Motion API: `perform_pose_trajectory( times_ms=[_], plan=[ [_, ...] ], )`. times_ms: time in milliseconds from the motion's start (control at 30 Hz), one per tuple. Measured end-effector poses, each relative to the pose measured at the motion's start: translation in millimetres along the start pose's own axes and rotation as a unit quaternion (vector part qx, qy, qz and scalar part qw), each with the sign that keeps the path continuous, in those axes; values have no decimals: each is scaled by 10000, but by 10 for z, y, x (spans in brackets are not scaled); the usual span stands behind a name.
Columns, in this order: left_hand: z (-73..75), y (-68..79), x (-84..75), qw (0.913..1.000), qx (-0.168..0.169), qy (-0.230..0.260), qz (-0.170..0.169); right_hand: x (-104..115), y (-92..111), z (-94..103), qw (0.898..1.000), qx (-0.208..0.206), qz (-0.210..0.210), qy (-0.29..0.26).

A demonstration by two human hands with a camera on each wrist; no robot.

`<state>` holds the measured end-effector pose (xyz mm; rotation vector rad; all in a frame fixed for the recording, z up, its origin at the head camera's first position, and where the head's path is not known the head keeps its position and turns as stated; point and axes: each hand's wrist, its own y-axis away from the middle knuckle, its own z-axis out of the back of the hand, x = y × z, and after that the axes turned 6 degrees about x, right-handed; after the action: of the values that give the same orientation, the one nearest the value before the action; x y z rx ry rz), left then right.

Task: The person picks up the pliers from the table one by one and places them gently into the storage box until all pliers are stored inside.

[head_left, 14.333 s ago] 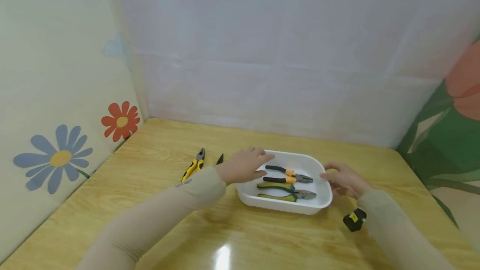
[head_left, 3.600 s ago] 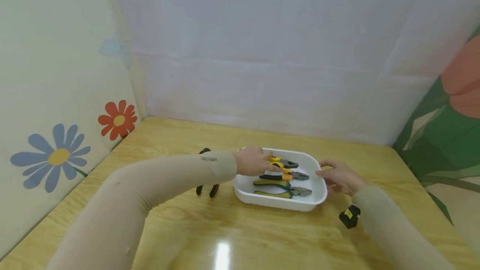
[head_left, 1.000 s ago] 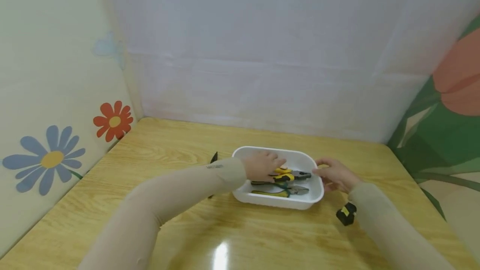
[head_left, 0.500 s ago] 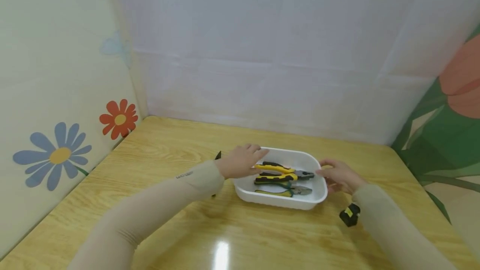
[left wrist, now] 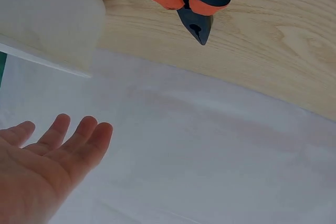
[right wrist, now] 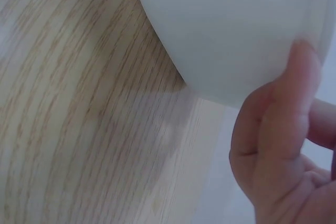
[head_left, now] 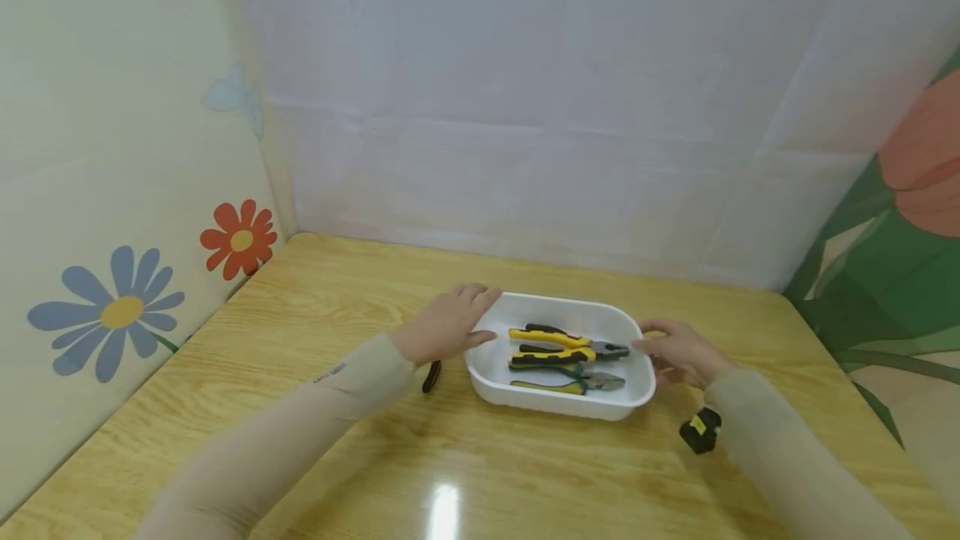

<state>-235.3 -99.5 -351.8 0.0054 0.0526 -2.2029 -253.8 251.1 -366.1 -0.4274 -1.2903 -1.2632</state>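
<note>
My left hand (head_left: 442, 327), fingers spread and holding nothing, hovers by the left end of a white plastic tray (head_left: 555, 412). At the opposite end my right hand (head_left: 682, 352) holds the tray's rim; a fingertip touches the outer wall (right wrist: 231, 40) in the right wrist view. Inside lie yellow-and-black combination pliers (head_left: 581, 340) on top of a black-handled pair, mostly covered, beside green-handled pliers (head_left: 600, 380). Black-and-orange diagonal cutters (left wrist: 197, 9) lie on the table left of the tray; in the head view my left hand hides all but a handle end (head_left: 431, 376).
A black tape measure (head_left: 701, 430) with a yellow label sits right of the tray, next to my right sleeve. The wood-grain table (head_left: 360, 457) meets a white sheet-covered wall (head_left: 525, 148) behind, with flower-painted panels at both sides.
The yellow-and-black pliers went from the table into the tray, onto the black-and-orange pair. My left hand has let go and drawn back leftward. My right hand stays at the rim.
</note>
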Motion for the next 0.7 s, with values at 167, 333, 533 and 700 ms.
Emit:
perform_pose_trajectory(
  times_ms=[167,333,533,700],
  plan=[
    [-8,106,61,9981,-126,446,413,1,-4,11,10000,5,3,25],
    [-15,253,126,9957,-360,680,512,-11,0,4,10000,11,12,19],
    [-41,408,193,9937,-481,715,717,-9,0,-2,10000,-14,-20,11],
    [-72,490,217,9883,-267,988,1128,-2,-10,4,10000,-40,-34,36]
  ],
)
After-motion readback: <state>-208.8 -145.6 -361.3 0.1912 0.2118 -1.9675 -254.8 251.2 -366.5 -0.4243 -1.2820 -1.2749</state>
